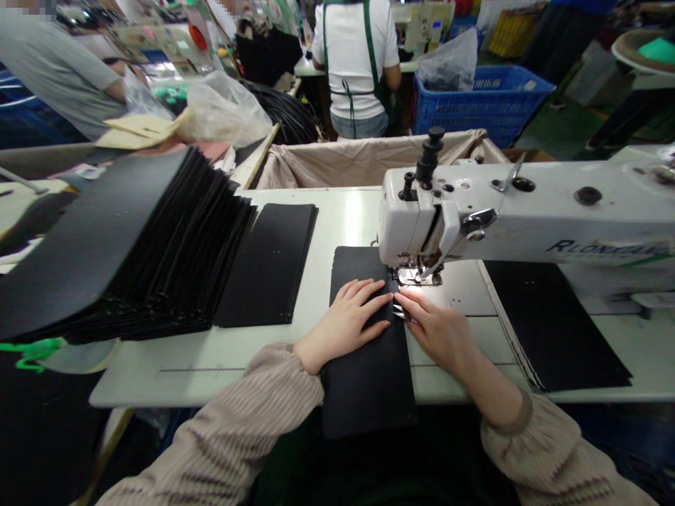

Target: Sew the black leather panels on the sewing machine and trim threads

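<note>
A black rectangular sheet [369, 379] lies on the white sewing table [211, 365], its far end under the presser foot [419, 275] of a white sewing machine [527, 211]. My left hand [345, 320] lies flat on the sheet with fingers stretched toward the foot. My right hand [435, 327] rests at the sheet's right edge, fingers pinched on a small metal tool [399, 313] just in front of the needle.
A tall slanted stack of black sheets [131, 253] fills the left, with a flat pile [268, 263] beside it. Another black sheet [548, 323] lies right of the machine. Behind are a cloth-lined bin [363, 158], a blue crate [485, 98] and other people.
</note>
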Tool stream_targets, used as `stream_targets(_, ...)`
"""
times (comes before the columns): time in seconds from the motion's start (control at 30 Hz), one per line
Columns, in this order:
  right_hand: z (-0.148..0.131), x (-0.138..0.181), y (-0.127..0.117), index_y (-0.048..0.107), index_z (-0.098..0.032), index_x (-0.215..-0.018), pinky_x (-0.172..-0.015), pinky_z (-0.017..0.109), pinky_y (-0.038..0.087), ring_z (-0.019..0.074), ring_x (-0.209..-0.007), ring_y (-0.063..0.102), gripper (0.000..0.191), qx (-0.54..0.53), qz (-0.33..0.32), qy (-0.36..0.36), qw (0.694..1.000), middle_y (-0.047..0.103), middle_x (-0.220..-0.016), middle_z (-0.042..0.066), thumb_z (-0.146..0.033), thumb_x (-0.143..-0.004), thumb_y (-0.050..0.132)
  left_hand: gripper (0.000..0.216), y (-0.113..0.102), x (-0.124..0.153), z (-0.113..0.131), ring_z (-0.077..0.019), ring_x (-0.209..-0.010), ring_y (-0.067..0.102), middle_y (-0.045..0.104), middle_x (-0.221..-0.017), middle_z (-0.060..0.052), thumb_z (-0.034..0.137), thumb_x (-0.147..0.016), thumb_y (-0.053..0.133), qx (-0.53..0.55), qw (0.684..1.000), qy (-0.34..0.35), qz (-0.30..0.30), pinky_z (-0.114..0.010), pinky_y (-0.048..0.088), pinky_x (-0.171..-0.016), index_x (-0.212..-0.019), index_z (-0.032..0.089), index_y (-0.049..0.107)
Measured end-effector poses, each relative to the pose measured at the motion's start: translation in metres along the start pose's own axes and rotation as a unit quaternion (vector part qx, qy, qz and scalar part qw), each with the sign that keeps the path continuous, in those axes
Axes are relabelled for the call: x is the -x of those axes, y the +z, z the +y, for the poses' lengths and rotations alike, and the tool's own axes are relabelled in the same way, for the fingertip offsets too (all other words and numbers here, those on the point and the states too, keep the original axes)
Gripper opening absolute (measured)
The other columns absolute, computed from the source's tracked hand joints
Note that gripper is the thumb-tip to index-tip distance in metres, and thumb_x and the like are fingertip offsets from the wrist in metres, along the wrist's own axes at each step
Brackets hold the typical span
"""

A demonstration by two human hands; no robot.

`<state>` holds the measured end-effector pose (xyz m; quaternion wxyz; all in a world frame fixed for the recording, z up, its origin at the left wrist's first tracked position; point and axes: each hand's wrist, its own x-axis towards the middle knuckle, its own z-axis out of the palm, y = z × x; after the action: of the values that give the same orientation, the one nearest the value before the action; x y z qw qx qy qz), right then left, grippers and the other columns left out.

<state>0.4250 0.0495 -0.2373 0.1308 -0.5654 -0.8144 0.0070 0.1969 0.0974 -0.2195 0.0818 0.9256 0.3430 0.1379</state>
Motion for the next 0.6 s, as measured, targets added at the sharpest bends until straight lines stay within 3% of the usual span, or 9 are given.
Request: stream_targets(0.6,0.0014,0.0009,-0.0003,0.047,-0.03,-0.145,-0.074,0.031,0.057,0.0191,-0.103,0.068,0.049,-0.017,0.003,-0.001,1.0,0.05,-0.149,0.0,-0.025,-0.096,0.049,0.048,0.0005,-0.0006,0.0005,-0.0281,-0.14,0.038,0.043,-0.151,-0.009,0.04,-0.097,0.054,0.001,1.0,0.004,0.017,-0.051,0.029,-0.118,-0.142,0.026,0.049)
